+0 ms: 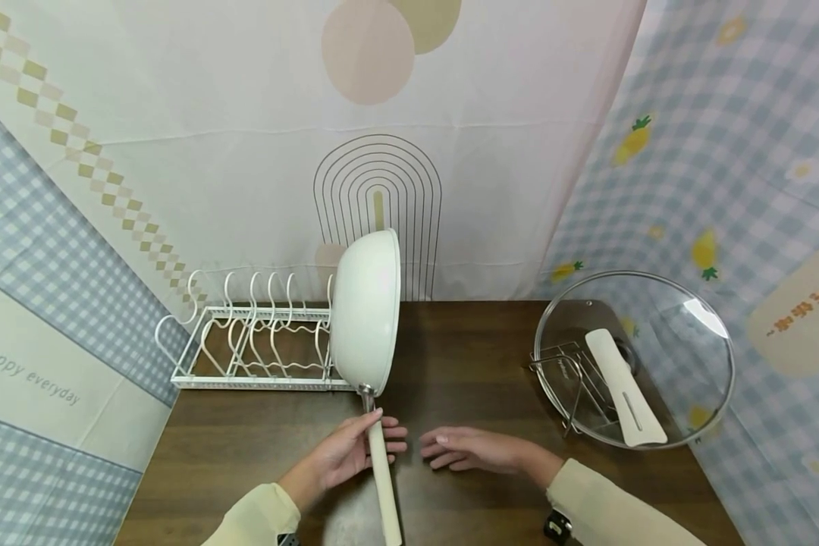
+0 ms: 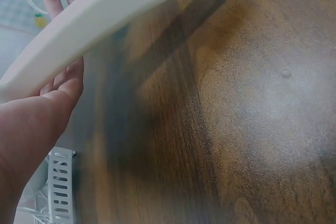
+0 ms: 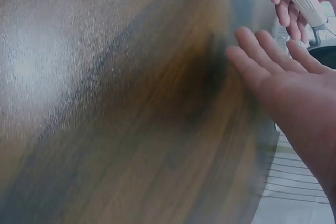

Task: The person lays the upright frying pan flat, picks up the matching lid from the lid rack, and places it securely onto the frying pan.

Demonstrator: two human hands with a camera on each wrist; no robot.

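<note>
A white frying pan (image 1: 365, 311) stands on its edge at the right end of a white wire rack (image 1: 266, 385), its long cream handle (image 1: 384, 485) pointing toward me. My left hand (image 1: 344, 451) is at the handle near the pan, the thumb lying over it and the loosely extended fingers reaching out underneath. In the left wrist view the handle (image 2: 79, 30) crosses above that palm. To the right, my right hand (image 1: 474, 449) hovers over the table with fingers spread and touches nothing. The pan's dark inside (image 3: 324, 55) shows at the right wrist view's edge.
A glass lid (image 1: 713, 379) with a white handle (image 1: 624, 387) leans in a dark wire stand (image 1: 569, 390) on the right. Patterned cloths hang behind and on both sides of the brown wooden table (image 1: 464, 356). The rack's left part has several upright white loops.
</note>
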